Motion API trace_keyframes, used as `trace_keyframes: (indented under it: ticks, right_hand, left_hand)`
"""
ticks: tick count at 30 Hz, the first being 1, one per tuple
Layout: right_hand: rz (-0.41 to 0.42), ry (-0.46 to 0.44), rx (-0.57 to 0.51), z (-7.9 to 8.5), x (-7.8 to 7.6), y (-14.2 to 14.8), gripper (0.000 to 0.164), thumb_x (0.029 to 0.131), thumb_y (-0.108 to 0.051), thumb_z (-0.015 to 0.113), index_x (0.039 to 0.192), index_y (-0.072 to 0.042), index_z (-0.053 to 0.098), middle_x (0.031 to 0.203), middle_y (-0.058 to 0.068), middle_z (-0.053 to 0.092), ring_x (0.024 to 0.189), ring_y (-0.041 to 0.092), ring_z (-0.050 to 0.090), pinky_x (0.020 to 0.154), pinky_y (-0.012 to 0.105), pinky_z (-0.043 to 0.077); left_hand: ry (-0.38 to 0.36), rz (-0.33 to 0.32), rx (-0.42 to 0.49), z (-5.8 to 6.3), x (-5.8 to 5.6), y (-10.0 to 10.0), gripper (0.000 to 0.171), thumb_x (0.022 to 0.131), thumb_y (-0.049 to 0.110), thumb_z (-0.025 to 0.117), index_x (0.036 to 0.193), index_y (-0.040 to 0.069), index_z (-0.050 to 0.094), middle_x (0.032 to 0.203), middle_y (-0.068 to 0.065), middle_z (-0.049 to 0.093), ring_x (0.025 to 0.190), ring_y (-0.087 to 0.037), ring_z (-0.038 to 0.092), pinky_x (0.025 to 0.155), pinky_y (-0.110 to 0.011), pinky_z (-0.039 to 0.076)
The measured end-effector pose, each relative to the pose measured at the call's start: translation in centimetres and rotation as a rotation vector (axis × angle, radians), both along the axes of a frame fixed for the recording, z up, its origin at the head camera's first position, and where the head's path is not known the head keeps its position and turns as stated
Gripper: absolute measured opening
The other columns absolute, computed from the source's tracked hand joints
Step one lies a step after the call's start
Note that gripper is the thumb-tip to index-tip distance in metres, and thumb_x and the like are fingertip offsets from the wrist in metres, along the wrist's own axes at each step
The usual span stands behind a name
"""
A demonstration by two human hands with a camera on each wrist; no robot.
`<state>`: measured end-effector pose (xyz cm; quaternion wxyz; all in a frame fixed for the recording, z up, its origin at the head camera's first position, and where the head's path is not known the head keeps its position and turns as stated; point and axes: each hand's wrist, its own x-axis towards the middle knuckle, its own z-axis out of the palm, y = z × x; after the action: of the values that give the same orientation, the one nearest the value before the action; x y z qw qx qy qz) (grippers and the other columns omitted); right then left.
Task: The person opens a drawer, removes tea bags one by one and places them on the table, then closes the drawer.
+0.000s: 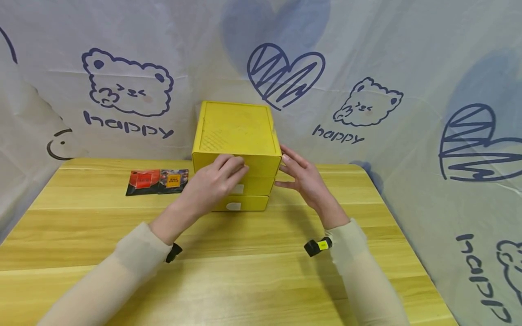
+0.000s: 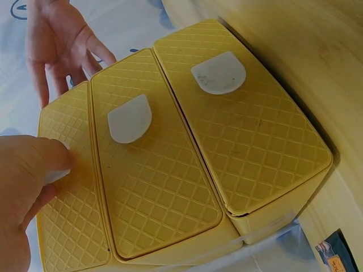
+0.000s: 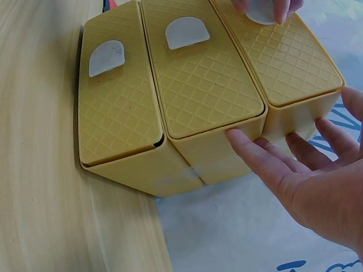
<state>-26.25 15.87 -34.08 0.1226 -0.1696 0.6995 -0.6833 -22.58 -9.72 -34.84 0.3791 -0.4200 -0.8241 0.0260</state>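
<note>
A yellow three-drawer box (image 1: pixel 238 129) stands near the back of the table, its drawer fronts facing me. My left hand (image 1: pixel 212 183) is at the top drawer front (image 2: pixel 68 209) and pinches its white pull tab (image 3: pixel 262 11) between thumb and fingers. On the box's right side, the fingers of my right hand (image 3: pixel 317 187) are spread and relaxed, their tips against the side wall. White tabs also mark the middle drawer (image 2: pixel 153 175) and the bottom drawer (image 2: pixel 272 130). All the drawer fronts sit flush in the box.
Two small packets, one red and black (image 1: pixel 142 182) and one dark with an orange label (image 1: pixel 174 181), lie left of the box on the wooden table (image 1: pixel 244 271). Close behind the box hangs a white cloth (image 1: pixel 204 54) printed with bears and hearts.
</note>
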Motion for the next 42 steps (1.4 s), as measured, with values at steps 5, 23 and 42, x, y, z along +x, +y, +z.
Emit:
trace_keyframes:
  ticks: [5, 23, 42]
  right_hand:
    - [-0.001, 0.010, 0.009, 1.1, 0.9, -0.3, 0.048, 0.094, -0.034, 0.047, 0.139, -0.026, 0.036, 0.142, 0.000, 0.035, 0.117, 0.025, 0.042, 0.088, 0.059, 0.040]
    - [-0.016, 0.003, 0.006, 1.1, 1.2, -0.3, 0.047, 0.093, -0.034, 0.048, 0.139, -0.028, 0.037, 0.142, -0.002, 0.036, 0.115, 0.020, 0.045, 0.088, 0.057, 0.042]
    - [-0.009, 0.007, -0.032, -1.0, -0.4, 0.2, 0.046, 0.091, -0.038, 0.051, 0.135, -0.033, 0.041, 0.140, -0.005, 0.038, 0.115, 0.021, 0.045, 0.084, 0.053, 0.046]
  left_hand:
    - [0.009, -0.007, 0.011, 0.1, -0.1, 0.0, 0.030, 0.090, -0.001, 0.048, 0.119, 0.000, 0.057, 0.117, -0.015, 0.050, 0.104, -0.028, 0.043, 0.082, -0.032, 0.049]
    - [0.054, -0.013, -0.006, -0.5, 1.1, 0.0, 0.035, 0.087, 0.001, 0.055, 0.121, 0.004, 0.056, 0.125, -0.014, 0.050, 0.113, -0.027, 0.042, 0.090, -0.037, 0.044]
    - [0.033, -0.007, -0.185, -4.0, 0.9, 0.9, 0.032, 0.095, 0.001, 0.036, 0.115, 0.007, 0.060, 0.117, -0.012, 0.053, 0.104, -0.028, 0.045, 0.078, -0.036, 0.045]
